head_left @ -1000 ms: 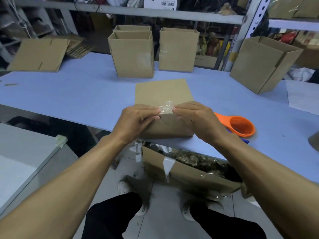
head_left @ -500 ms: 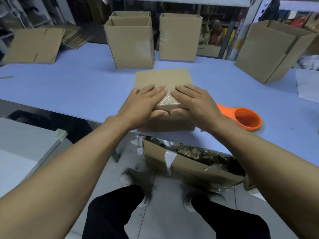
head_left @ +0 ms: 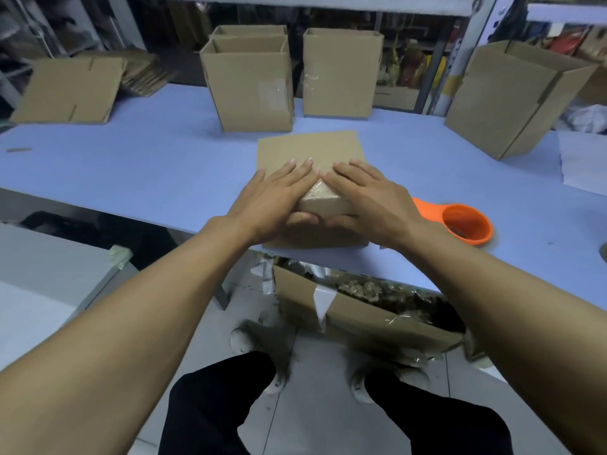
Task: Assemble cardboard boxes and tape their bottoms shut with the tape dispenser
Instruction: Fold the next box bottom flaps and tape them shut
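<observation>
Head view showed, at 10 o'clock on the bench [head_left: 138,165], a flat blank [head_left: 70,90] lying with more folded stock behind it, likely kept within reach for the next build. At 12 o'clock stood finished boxes [head_left: 249,90], open tops up, parked clear of the work. In the centre the box [head_left: 308,149] sat bottom-up near the bench's front edge, so its seam faced the person. The left hand [head_left: 272,198] lay spread, fingers straight on the top face, thumb over the near side. The right hand [head_left: 371,198] mirrored it, fingertips almost meeting. Between them shone tape [head_left: 320,198] wrapped over the near edge; pressing it down seemed to be the step in hand. At 3 o'clock, just beside the right wrist, lay the dispenser [head_left: 460,224]. At 2 o'clock a tilted box [head_left: 512,96] stood well apart, leaving open bench around the work.
</observation>
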`<state>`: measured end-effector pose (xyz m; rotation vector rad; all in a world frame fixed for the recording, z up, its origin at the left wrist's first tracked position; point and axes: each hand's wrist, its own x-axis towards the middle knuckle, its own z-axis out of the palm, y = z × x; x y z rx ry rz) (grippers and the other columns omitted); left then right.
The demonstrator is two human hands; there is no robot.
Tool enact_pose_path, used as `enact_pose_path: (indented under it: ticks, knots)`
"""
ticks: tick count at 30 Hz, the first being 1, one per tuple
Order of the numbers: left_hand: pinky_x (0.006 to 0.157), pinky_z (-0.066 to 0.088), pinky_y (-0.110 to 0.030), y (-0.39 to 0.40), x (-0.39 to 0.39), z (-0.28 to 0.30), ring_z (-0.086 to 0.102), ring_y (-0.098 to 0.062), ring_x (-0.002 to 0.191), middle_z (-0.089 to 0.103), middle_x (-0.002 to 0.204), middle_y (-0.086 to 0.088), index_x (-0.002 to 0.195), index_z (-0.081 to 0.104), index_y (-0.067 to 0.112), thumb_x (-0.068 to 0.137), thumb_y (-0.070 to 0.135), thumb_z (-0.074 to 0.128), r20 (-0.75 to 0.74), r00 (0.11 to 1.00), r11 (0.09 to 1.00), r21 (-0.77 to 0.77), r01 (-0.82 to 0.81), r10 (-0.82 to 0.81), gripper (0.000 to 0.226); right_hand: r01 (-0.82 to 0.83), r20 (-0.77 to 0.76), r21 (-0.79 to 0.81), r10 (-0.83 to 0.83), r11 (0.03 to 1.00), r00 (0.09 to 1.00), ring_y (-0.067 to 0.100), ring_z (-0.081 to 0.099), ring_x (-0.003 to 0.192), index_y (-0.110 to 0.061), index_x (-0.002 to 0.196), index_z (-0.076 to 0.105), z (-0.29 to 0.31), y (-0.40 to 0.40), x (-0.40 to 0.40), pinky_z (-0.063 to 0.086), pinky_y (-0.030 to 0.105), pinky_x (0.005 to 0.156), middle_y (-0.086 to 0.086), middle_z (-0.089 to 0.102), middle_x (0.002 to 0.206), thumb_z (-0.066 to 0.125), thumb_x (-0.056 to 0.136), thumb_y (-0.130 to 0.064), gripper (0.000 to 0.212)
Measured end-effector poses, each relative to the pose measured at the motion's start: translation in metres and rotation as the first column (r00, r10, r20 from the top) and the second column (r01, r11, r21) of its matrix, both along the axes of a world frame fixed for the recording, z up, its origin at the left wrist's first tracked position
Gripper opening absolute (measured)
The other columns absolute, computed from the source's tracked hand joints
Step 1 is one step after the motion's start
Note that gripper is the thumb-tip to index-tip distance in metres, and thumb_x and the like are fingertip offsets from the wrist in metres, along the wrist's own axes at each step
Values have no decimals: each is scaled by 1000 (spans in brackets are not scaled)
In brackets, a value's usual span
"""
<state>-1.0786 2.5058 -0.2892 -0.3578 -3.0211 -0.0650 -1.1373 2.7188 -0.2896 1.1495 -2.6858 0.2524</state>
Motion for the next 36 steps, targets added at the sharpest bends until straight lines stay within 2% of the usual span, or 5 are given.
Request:
enact_pose_path:
  ticks: [16, 23, 28, 32, 36]
  knots:
    - [111, 28, -44, 0, 14, -9, 24, -22, 148, 24, 161, 1, 153, 30, 21, 97, 54, 44, -199, 980, 996, 86, 21, -3, 66, 3, 61, -23, -2, 1000, 998, 21, 11, 152, -48, 152, 24, 0, 1, 5, 42, 51, 108, -3, 18, 165, 45, 93, -64, 66]
    - [115, 27, -41, 3, 9, -10, 26, -27, 147, 22, 162, -10, 153, 27, 10, 97, 55, 43, -157, 978, 991, 42, -129, 134, 73, 45, 78, -42, -41, 998, 996, 24, 15, 151, -20, 153, 30, -3, -5, 1, 37, 50, 112, 7, 23, 162, 52, 92, -61, 76]
    - [89, 48, -45, -3, 16, -12, 53, -37, 124, 47, 149, -13, 143, 48, 11, 93, 51, 40, -220, 975, 998, -58, 5, -17, 65, 18, 65, -47, -14, 999, 998, 24, 12, 151, -38, 152, 32, -4, -3, 5, 39, 49, 111, 7, 21, 163, 51, 94, -58, 65]
    - [99, 46, -45, -4, 14, -11, 51, -35, 129, 47, 148, -16, 139, 52, 7, 88, 59, 38, -149, 988, 998, 53, -26, 33, 74, 32, 91, -69, -26, 997, 996, 22, 10, 153, -18, 155, 27, -3, -3, 2, 22, 40, 121, 7, 19, 164, 53, 92, -60, 79]
    - [113, 36, -40, -16, 20, -16, 45, -28, 137, 46, 149, -10, 142, 52, 13, 99, 48, 37, -199, 980, 981, 189, 40, -2, 57, -13, 94, -102, 22, 995, 995, 22, 10, 153, -31, 155, 31, -2, 2, 2, 10, 31, 121, 7, 20, 164, 43, 100, -53, 60]
